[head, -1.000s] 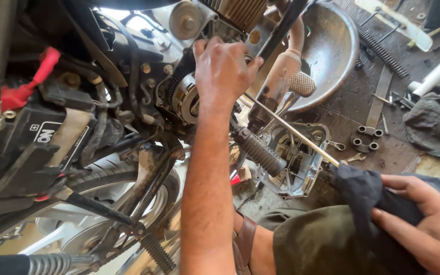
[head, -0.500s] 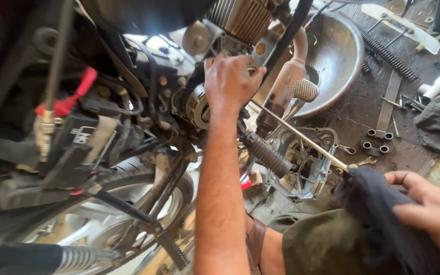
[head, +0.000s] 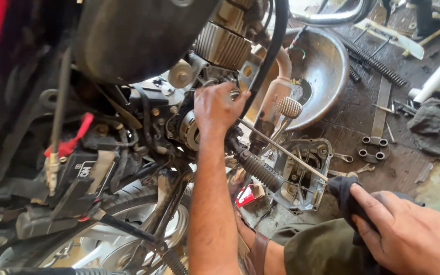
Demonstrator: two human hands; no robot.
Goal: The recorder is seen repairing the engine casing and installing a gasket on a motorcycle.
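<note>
While right fingers [head: 378, 214] clutch a dark rag [head: 343, 196], left fingers [head: 225, 99] grip the engine part [head: 192, 130].

A motorcycle repair workshop, working at floor level. A partly stripped motorcycle engine [head: 220, 46] with exposed wiring and a footpeg [head: 260, 170] fills the view. On the oil-stained floor [head: 352, 107] lie a detached engine cover [head: 304, 173], a dented metal basin [head: 317, 66], coil springs [head: 378, 63], small wrenches [head: 365, 168] and a greasy rag [head: 439, 127].
</note>
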